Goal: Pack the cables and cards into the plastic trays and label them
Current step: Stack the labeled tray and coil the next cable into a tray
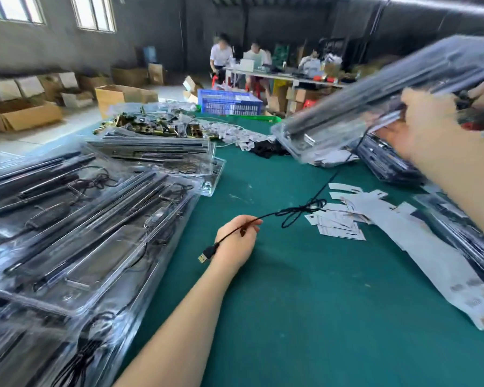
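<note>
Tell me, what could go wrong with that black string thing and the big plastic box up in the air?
1. The black cable runs from the left hand up toward the raised plastic tray, with a tangled loop in the middle. Pulling could tighten it into a knot.
2. The right hand holds the tray tilted above the table; its contents might slide out.
3. The hanging cable crosses the loose paper cards and could drag them off.

bright daylight from windows | glare on trays | motion blur (worst right) | wide-angle edge distortion
</note>
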Available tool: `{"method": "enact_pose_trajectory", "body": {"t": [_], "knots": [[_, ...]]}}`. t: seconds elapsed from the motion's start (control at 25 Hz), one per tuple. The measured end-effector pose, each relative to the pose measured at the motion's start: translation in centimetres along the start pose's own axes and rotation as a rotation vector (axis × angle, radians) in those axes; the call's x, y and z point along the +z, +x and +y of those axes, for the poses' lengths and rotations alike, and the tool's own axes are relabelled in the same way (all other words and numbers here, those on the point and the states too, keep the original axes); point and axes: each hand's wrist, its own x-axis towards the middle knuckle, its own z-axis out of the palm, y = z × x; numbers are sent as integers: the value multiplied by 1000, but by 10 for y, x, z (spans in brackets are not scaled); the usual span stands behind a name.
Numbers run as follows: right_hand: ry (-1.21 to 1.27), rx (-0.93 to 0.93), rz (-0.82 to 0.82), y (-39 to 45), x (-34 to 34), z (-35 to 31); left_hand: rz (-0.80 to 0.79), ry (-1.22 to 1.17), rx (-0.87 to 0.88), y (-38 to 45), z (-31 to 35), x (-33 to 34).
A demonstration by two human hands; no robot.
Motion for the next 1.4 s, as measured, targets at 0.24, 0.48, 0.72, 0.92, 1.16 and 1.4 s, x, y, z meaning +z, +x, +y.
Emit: {"method": "enact_pose_trajectory", "body": {"t": [0.24, 0.48, 0.72, 0.92, 1.16, 1.4], "knots": [[44, 69, 117, -8, -38, -15, -124, -250, -88, -3, 13, -10], [-299, 160, -121, -30, -30, 6, -106, -411, -133, -1, 15, -16], [-375, 424, -457, -42, 15, 87, -444, -700, -303, -1, 18, -18], [-326, 482, -418, -53, 25, 135, -365, -636, -343, -3, 16, -22], [-818, 300, -525, -107, -21, 146, -174, -712, -440, 7, 12, -24], [-955, 301, -614, -130, -86, 156, -259, -637, -471, 8, 9, -17]]}}
